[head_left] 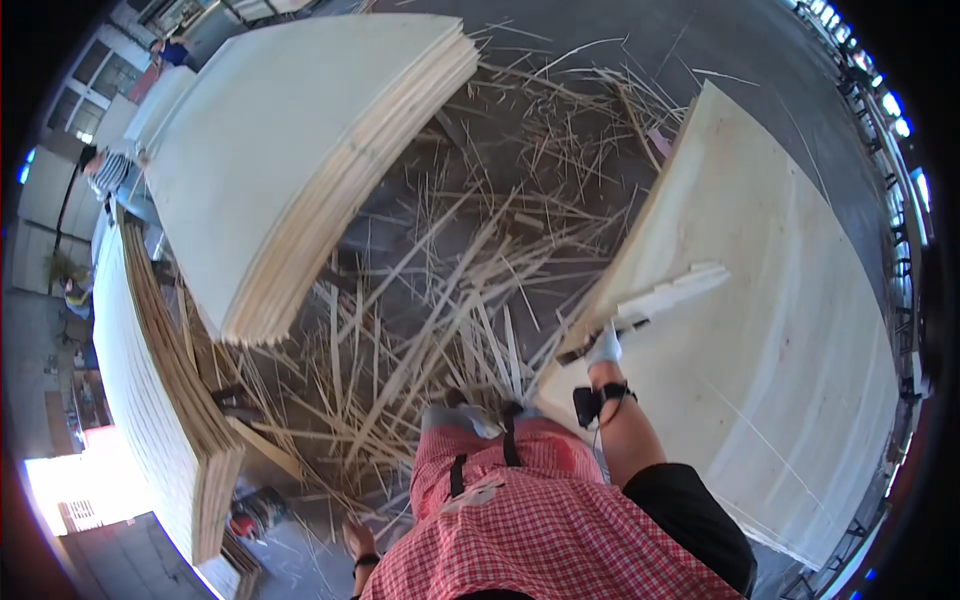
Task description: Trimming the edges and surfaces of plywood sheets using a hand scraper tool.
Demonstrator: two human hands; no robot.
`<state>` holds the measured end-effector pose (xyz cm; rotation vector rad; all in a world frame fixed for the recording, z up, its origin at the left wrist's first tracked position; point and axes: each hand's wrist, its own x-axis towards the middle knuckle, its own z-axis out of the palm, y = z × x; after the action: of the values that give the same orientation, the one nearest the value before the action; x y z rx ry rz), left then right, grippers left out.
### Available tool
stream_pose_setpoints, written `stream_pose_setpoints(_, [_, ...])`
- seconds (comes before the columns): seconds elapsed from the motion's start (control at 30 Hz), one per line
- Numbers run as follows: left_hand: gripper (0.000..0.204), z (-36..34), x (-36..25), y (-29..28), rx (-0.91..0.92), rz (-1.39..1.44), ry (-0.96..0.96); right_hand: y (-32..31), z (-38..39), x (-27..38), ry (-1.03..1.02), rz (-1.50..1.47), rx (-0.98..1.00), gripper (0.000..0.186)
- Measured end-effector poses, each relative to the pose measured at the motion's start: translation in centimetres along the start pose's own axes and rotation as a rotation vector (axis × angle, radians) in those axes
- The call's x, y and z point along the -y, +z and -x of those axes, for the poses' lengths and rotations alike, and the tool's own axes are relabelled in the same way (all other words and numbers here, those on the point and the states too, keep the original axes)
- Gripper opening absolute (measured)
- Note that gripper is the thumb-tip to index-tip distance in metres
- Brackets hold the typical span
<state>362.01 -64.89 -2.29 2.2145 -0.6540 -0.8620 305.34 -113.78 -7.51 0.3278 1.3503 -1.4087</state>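
Observation:
My right hand [603, 348], in a pale glove with a dark band on the wrist, reaches forward to the near edge of a large pale veneer sheet [770, 330] lying on a stack at the right. It grips pale broken veneer strips [672, 291] that lie across the sheet. A thin dark piece [575, 352] pokes out beside the hand. My left hand [353, 538] hangs low at the bottom edge beside my red checked apron, with a band on its wrist. Its fingers are too small and foreshortened to read.
A thick stack of veneer sheets [300, 150] stands at the upper left, another long stack [150, 400] at the left. Several thin wood slivers [450, 290] litter the grey floor between the stacks. Other people [105, 172] work at the far left.

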Motion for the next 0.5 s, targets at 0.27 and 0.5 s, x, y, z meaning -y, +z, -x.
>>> stream_pose_setpoints(0.27, [0.029,-39.8,-20.9,7.2,0.504,-1.483,0.658,2.2,-2.2,-0.4,-0.304,0.049,-0.514,0.030])
stream_pose_setpoints(0.5, [0.026,-64.5,-57.9,31.9,0.359,-1.351,0.786,6.8,-2.2,0.9,-0.235,-0.147,-0.850,0.035])
